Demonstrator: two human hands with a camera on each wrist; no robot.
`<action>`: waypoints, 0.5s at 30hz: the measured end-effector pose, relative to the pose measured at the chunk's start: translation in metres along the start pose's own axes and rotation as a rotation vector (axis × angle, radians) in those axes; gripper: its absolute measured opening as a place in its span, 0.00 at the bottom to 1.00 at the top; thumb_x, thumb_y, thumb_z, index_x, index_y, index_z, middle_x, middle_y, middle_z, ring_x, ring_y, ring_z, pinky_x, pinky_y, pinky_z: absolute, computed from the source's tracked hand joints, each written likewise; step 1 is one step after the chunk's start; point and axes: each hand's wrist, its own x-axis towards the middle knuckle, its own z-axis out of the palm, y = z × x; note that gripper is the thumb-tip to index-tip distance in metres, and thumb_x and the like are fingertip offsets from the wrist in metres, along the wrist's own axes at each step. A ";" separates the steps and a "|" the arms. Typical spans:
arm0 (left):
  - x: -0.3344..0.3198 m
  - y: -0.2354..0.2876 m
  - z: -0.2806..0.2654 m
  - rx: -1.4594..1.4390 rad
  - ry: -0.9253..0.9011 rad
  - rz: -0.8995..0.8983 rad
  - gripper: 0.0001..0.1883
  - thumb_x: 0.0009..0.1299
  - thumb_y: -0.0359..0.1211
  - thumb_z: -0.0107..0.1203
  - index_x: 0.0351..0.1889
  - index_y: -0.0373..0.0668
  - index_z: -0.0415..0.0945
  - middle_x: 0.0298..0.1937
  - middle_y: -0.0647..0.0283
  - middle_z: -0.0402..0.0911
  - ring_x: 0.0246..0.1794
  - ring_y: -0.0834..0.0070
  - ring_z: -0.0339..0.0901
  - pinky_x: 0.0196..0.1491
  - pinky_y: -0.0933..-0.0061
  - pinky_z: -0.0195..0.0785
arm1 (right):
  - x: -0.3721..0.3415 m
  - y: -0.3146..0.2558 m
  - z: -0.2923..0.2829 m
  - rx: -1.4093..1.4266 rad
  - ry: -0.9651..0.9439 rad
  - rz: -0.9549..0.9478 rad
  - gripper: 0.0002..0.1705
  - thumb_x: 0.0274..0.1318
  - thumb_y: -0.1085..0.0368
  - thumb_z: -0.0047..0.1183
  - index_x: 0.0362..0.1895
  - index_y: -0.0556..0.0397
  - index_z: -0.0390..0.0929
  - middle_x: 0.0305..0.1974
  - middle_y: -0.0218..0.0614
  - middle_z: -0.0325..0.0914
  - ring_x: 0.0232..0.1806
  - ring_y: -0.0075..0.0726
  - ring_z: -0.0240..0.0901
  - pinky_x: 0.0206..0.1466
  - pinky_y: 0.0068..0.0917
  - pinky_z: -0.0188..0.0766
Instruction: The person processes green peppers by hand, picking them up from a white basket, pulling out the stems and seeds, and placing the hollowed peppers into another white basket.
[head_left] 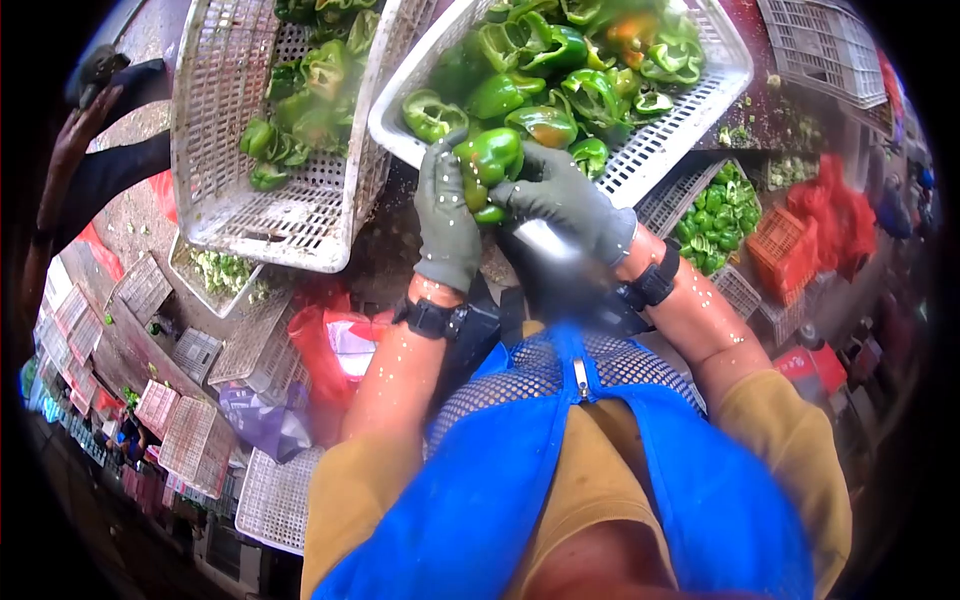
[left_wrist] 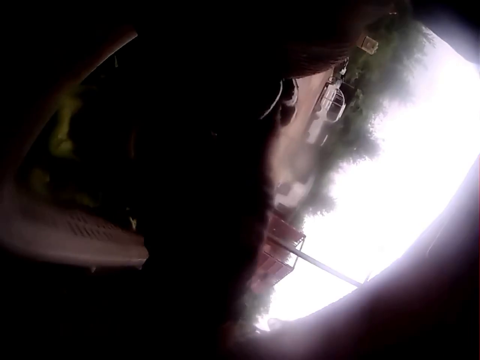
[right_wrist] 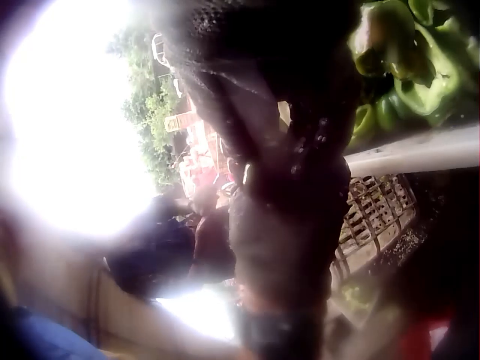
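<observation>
A green bell pepper is held between two grey-gloved hands in the head view, just off the near rim of a white crate. My left hand grips its left side, with the fingers pointing up along it. From the right, my right hand pinches the pepper low down with thumb and fingers. Behind the hands, the white crate holds many green peppers, several cut open and a few tinged orange. The left wrist view is mostly dark. In the right wrist view, the gloved right hand appears in shadow beside cut peppers.
A deeper white crate with pepper pieces stands at the left. Lower right, another crate holds chopped green peppers beside an orange basket. A person's dark-clothed limbs show far left. Red bags lie near my left forearm.
</observation>
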 end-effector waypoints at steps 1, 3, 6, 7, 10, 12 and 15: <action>-0.001 0.000 0.000 -0.047 -0.033 -0.025 0.20 0.81 0.44 0.40 0.60 0.40 0.70 0.57 0.57 0.74 0.57 0.69 0.74 0.60 0.67 0.70 | -0.004 -0.005 -0.001 0.097 -0.037 0.060 0.24 0.59 0.70 0.58 0.59 0.60 0.71 0.50 0.35 0.78 0.49 0.26 0.75 0.55 0.24 0.73; -0.005 -0.002 -0.001 0.037 -0.086 -0.045 0.20 0.81 0.45 0.37 0.58 0.40 0.70 0.54 0.59 0.75 0.54 0.72 0.74 0.60 0.68 0.68 | -0.004 0.022 -0.009 0.194 -0.065 0.105 0.25 0.58 0.69 0.59 0.59 0.59 0.71 0.51 0.35 0.78 0.51 0.27 0.73 0.56 0.25 0.72; -0.009 0.001 -0.002 0.116 -0.133 -0.076 0.21 0.81 0.44 0.39 0.56 0.37 0.72 0.51 0.59 0.76 0.51 0.73 0.74 0.57 0.70 0.68 | -0.009 0.017 -0.001 0.136 -0.040 0.074 0.25 0.56 0.70 0.60 0.58 0.59 0.72 0.50 0.35 0.79 0.51 0.28 0.74 0.58 0.28 0.69; -0.009 0.003 -0.002 0.198 -0.152 -0.063 0.22 0.81 0.47 0.39 0.55 0.37 0.73 0.51 0.59 0.77 0.52 0.73 0.74 0.58 0.69 0.68 | -0.009 0.020 -0.002 0.141 -0.031 0.111 0.24 0.56 0.70 0.61 0.58 0.59 0.72 0.49 0.36 0.79 0.51 0.29 0.74 0.58 0.29 0.69; -0.003 0.002 -0.007 -0.046 -0.247 -0.288 0.32 0.77 0.56 0.44 0.62 0.37 0.70 0.55 0.59 0.76 0.54 0.70 0.74 0.62 0.66 0.67 | -0.009 0.010 -0.008 -0.212 0.086 0.140 0.20 0.56 0.69 0.59 0.53 0.61 0.75 0.44 0.36 0.81 0.46 0.28 0.75 0.49 0.29 0.72; -0.001 0.006 -0.001 -0.146 -0.313 -0.249 0.31 0.73 0.51 0.54 0.66 0.38 0.68 0.59 0.57 0.74 0.56 0.69 0.74 0.63 0.66 0.66 | -0.009 0.006 -0.016 -0.253 0.089 0.092 0.17 0.52 0.66 0.63 0.46 0.60 0.78 0.39 0.41 0.82 0.41 0.33 0.77 0.46 0.32 0.72; 0.009 0.005 0.008 0.409 -0.378 -0.050 0.30 0.63 0.30 0.65 0.64 0.37 0.70 0.58 0.56 0.75 0.54 0.71 0.75 0.59 0.69 0.68 | -0.007 0.023 -0.018 -0.834 0.243 -0.039 0.17 0.47 0.63 0.64 0.38 0.60 0.77 0.34 0.48 0.79 0.38 0.43 0.77 0.43 0.37 0.72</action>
